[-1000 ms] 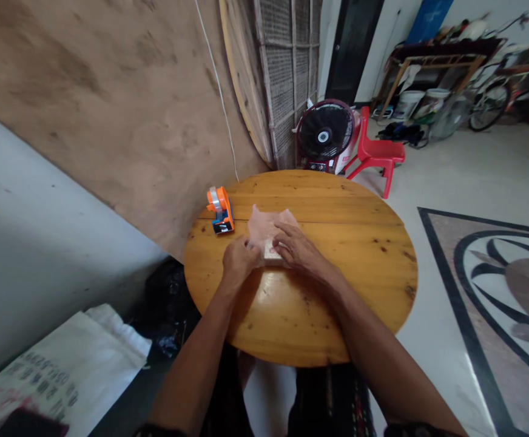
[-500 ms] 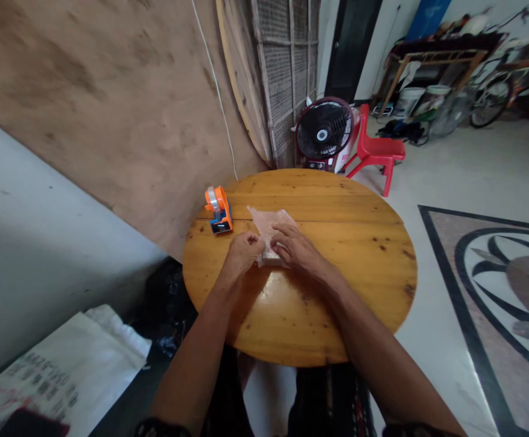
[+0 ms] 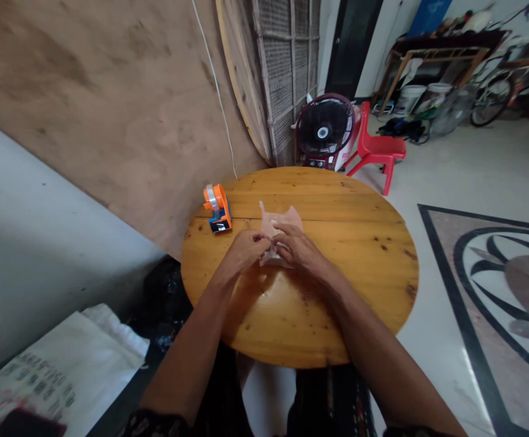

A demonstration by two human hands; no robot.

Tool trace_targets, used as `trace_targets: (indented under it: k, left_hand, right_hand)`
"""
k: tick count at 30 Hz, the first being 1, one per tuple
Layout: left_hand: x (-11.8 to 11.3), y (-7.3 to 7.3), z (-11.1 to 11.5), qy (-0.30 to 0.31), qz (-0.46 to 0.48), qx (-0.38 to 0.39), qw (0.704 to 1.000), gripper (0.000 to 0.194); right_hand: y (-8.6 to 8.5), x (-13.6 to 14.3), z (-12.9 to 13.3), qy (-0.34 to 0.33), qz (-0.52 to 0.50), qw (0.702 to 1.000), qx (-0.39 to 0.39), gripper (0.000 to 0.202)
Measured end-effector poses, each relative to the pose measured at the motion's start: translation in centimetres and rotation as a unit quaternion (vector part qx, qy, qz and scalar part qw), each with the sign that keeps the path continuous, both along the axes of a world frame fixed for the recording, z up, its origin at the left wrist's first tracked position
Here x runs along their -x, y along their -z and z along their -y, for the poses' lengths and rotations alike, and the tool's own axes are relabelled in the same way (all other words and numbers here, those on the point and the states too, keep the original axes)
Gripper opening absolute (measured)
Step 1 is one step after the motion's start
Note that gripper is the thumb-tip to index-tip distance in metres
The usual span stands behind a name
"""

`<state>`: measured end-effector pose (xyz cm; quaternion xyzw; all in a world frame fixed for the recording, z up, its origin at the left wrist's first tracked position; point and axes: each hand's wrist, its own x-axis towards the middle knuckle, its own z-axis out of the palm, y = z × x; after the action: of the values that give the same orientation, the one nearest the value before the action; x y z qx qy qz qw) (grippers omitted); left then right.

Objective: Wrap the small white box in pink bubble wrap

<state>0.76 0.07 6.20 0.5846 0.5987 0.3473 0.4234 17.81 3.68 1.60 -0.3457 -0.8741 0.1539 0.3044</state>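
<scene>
A small packet in pinkish, see-through bubble wrap [image 3: 287,217] lies on the round wooden table [image 3: 355,261]. What is inside it cannot be made out. My left hand [image 3: 249,247] pinches the left edge of the wrap, thumb and fingers pressed together. Over the packet's right side rests my right hand [image 3: 295,244], its fingers stretched out and pressing on the wrap. The two hands' fingertips nearly meet above the packet. To the left, beyond my left hand, stands an orange and blue tape dispenser [image 3: 219,209] with a roll of clear tape.
A fan [image 3: 323,130] and a red plastic chair [image 3: 378,145] stand beyond the table's far edge. A brown board [image 3: 110,109] leans close along the left side. A white sack [image 3: 64,364] lies at the lower left.
My left hand has moved right across the packet with the wrap's left edge, folding it inward. The wrap's far end has shifted right. My right hand stays on the packet.
</scene>
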Motion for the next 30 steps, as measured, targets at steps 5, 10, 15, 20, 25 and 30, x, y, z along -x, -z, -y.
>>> trace_targets:
  k: [5, 10, 15, 20, 25, 30]
  left_hand:
    - [0.7, 0.1, 0.2, 0.078, -0.067, -0.058, 0.993, 0.027]
    - [0.5, 0.3, 0.5, 0.088, -0.156, -0.104, 0.978, 0.021]
    - [0.5, -0.5, 0.8, 0.099, -0.255, -0.121, 0.954, 0.014]
    - [1.0, 0.0, 0.4, 0.118, -0.292, -0.178, 0.932, 0.014]
    - [0.9, 1.1, 0.1, 0.111, -0.278, -0.235, 0.925, 0.013]
    - [0.9, 2.7, -0.1, 0.095, -0.234, -0.290, 0.923, 0.014]
  right_hand:
    - [-0.6, -0.2, 0.2, 0.000, -0.016, 0.998, 0.055, 0.021]
    - [-0.7, -0.6, 0.0, -0.005, -0.034, 0.995, 0.092, 0.017]
    - [-0.9, -1.3, -0.3, 0.011, -0.068, 0.993, 0.093, 0.012]
    - [-1.0, -1.6, -0.4, 0.061, -0.070, 0.991, 0.097, 0.015]
    - [-0.4, -1.5, -0.6, 0.076, -0.039, 0.992, 0.098, 0.024]
    - [0.1, -1.4, -0.9, 0.069, -0.017, 0.994, 0.081, 0.030]
